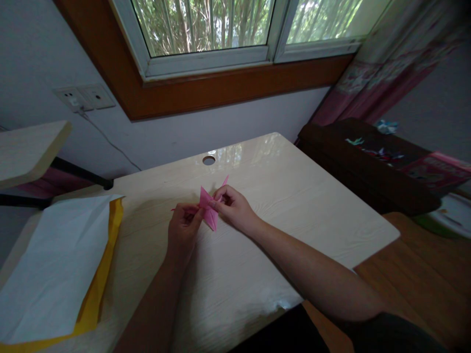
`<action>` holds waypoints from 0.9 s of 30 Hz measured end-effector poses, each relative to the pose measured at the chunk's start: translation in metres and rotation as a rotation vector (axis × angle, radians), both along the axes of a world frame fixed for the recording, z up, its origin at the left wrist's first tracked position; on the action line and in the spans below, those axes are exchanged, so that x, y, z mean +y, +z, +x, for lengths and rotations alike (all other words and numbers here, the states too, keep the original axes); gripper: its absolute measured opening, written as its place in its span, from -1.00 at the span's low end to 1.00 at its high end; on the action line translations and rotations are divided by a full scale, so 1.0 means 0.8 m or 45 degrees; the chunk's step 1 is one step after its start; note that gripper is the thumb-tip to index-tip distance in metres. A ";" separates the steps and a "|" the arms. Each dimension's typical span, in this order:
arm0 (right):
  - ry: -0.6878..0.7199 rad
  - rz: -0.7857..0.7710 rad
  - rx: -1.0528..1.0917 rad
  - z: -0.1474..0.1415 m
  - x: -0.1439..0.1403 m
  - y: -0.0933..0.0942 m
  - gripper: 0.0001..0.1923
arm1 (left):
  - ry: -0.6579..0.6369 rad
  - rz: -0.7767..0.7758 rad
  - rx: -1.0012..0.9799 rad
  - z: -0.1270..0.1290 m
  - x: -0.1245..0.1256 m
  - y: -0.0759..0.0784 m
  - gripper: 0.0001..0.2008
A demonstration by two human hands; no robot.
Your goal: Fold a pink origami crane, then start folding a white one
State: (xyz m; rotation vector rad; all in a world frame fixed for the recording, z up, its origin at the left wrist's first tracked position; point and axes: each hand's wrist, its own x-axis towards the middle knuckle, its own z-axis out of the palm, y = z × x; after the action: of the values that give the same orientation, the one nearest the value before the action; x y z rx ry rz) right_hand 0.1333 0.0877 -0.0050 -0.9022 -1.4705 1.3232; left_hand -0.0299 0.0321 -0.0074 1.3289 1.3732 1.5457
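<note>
A folded pink origami paper piece [209, 214], with pointed flaps and narrow tips, is held between both hands just over the pale wooden desk [312, 206]. My left hand [184, 220] is closed, pinching the paper's left side with thumb and forefinger; a thin pink point sticks out behind its knuckles. On the other side, my right hand [235, 206] pinches the paper too, its thumb lying on the upper flap. Another narrow pink tip rises above the right fingers. Parts of the folds are hidden by the fingers.
White sheets [62, 260] lie over yellow paper [99, 284] at the desk's left. A round cable hole [209, 160] sits near the back edge. Small folded paper pieces [382, 154] rest on dark furniture [342, 166] at right. A shelf [33, 152] stands at left.
</note>
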 end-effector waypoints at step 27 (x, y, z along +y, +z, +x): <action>0.055 -0.182 0.376 -0.005 0.006 -0.001 0.15 | 0.105 -0.064 0.125 -0.004 0.000 0.005 -0.55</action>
State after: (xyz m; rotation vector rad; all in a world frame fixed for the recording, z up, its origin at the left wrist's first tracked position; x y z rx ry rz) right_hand 0.1293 0.0924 -0.0057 -0.7308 -1.1845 1.5375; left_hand -0.0331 0.0324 -0.0036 1.3478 1.5348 1.5066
